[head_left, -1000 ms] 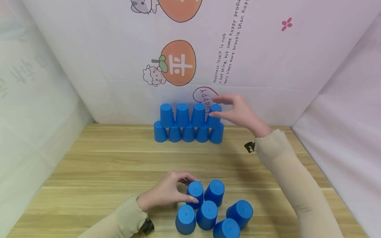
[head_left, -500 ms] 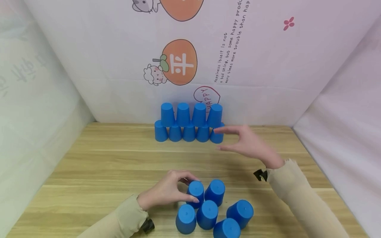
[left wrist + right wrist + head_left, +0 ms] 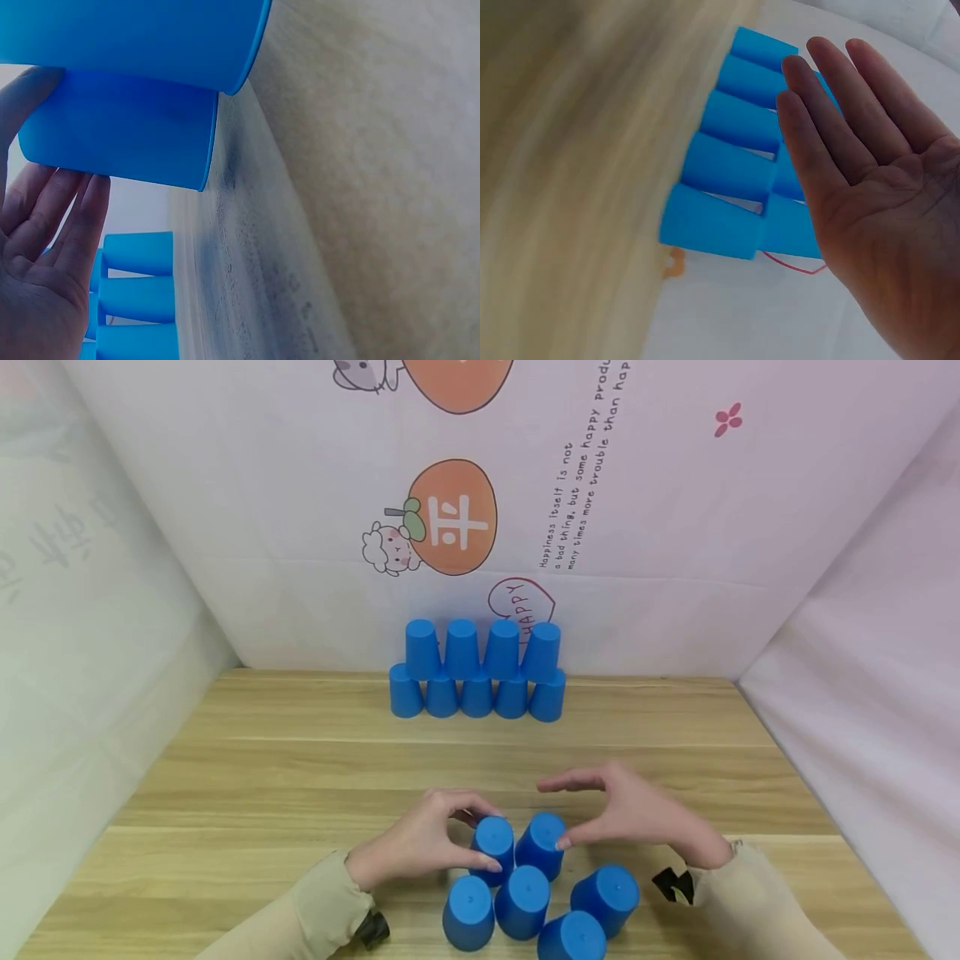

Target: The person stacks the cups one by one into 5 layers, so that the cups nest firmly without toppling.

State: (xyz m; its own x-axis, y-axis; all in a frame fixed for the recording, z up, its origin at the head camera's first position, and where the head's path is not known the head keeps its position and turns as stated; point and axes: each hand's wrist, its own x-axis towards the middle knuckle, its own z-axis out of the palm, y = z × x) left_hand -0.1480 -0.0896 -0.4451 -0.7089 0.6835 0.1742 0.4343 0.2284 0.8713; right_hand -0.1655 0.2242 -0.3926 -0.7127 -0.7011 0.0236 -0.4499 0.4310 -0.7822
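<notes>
My left hand holds an upside-down blue plastic cup, thumb on the near side and fingers on the far side. The left wrist view shows that cup between thumb and fingers. My right hand has its fingers spread wide from the thumb. Its thumb tip overlaps the edge of another blue cup; whether it touches is unclear. In the right wrist view the right hand's fingers are straight, with no cup between them. More upside-down cups, among them a middle one, stand close in front.
Toward the back of the wooden table stands a two-level row of blue cups; upper cups such as this one rest on lower ones. A printed white cloth hangs behind. Loose cups stand front right.
My right hand has come away from the top right cup of the stack and moved back toward me, down to the near group of cups. My left hand stays on its cup.
</notes>
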